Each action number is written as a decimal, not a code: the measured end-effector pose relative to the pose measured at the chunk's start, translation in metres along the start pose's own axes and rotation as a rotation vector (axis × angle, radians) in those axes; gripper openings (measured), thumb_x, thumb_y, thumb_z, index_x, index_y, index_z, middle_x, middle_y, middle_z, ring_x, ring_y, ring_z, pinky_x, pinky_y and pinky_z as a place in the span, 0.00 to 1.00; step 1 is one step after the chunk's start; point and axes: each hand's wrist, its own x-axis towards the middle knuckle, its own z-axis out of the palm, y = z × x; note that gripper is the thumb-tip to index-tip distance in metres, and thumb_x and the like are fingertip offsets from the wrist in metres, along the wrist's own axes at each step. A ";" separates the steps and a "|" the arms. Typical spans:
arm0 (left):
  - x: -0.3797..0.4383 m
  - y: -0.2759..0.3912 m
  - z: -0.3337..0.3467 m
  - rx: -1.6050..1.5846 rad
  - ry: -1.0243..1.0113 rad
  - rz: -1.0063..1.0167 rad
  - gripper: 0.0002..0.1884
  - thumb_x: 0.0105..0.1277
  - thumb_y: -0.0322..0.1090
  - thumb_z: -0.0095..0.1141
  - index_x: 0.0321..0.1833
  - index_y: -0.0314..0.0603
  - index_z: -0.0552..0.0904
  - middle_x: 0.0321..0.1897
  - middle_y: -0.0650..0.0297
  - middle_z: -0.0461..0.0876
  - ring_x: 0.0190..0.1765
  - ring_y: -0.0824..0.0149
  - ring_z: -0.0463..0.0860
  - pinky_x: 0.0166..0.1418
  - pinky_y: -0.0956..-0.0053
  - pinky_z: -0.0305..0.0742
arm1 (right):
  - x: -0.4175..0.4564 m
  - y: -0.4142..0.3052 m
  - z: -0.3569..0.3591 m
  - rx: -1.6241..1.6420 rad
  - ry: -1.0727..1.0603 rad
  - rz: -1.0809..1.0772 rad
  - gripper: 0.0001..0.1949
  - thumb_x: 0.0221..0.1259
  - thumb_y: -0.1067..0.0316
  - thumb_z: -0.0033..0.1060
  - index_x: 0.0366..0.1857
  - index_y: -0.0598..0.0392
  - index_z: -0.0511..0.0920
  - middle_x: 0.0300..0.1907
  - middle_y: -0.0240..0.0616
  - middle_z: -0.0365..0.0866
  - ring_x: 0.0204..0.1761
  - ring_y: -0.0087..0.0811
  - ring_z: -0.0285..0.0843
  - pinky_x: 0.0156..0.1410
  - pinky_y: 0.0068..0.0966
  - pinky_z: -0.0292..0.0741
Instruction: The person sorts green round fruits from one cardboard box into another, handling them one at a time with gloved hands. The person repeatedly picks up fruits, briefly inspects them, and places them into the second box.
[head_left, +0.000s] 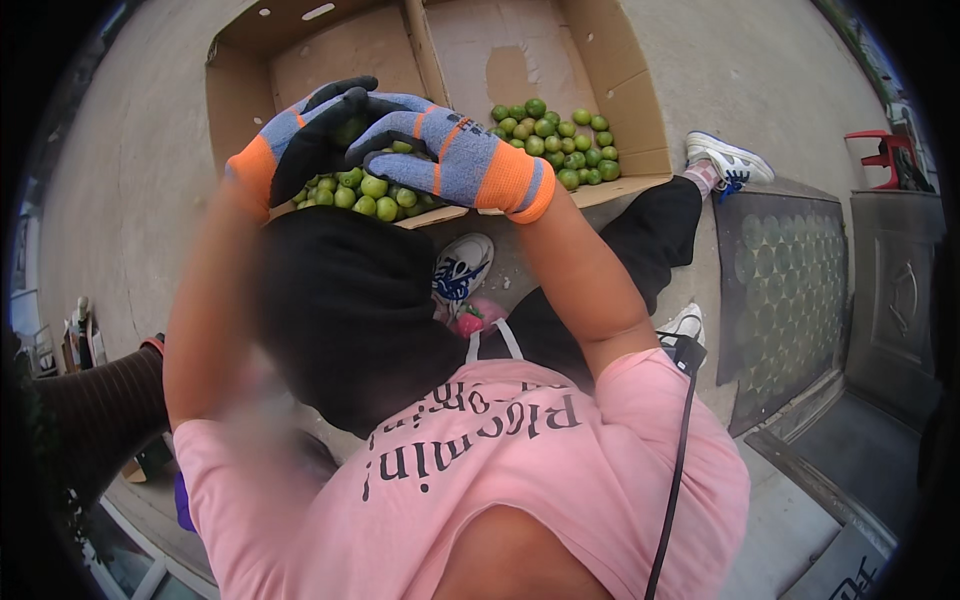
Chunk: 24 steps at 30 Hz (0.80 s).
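Both of my hands wear blue-grey knit gloves with orange cuffs and black coated palms. They come together above the near left part of a cardboard box (626, 90). My left hand (319, 135) curls with its palm turned inward around a green fruit (349, 132), which is mostly hidden in shadow. Close against it, my right hand (442, 150) bends its fingers over; its palm is hidden, so whether it holds anything is unclear. Below the hands lie several small round green fruits (365, 196), lime-like, in the left compartment. More green fruits (559, 146) are gathered in the near part of the right compartment.
A cardboard divider (426, 56) splits the box. My black-trousered legs and white shoes (463, 262) are just in front of it. To the right are a dark patterned mat (787, 277), a red plastic stool (885, 154) and a door (896, 277). A black cable (679, 465) hangs over my right side.
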 end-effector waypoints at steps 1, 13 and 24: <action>-0.001 -0.002 -0.004 0.041 0.073 -0.058 0.27 0.71 0.46 0.49 0.69 0.43 0.67 0.64 0.58 0.71 0.61 0.64 0.75 0.61 0.67 0.73 | -0.002 0.006 -0.009 0.080 -0.019 0.022 0.13 0.62 0.68 0.61 0.50 0.52 0.79 0.60 0.43 0.74 0.63 0.37 0.71 0.65 0.31 0.71; 0.008 -0.017 -0.015 0.145 0.332 -0.140 0.34 0.64 0.46 0.61 0.70 0.45 0.66 0.66 0.48 0.68 0.71 0.59 0.64 0.71 0.64 0.58 | -0.069 0.252 -0.081 -0.790 -0.241 1.110 0.25 0.60 0.46 0.59 0.61 0.38 0.73 0.61 0.42 0.73 0.63 0.41 0.70 0.66 0.37 0.68; 0.023 -0.014 -0.005 0.172 0.234 -0.234 0.30 0.71 0.49 0.50 0.71 0.41 0.64 0.63 0.55 0.70 0.63 0.64 0.69 0.66 0.69 0.64 | -0.053 0.291 -0.073 -0.802 -0.531 0.949 0.29 0.60 0.35 0.48 0.61 0.38 0.72 0.63 0.38 0.71 0.64 0.43 0.69 0.65 0.41 0.69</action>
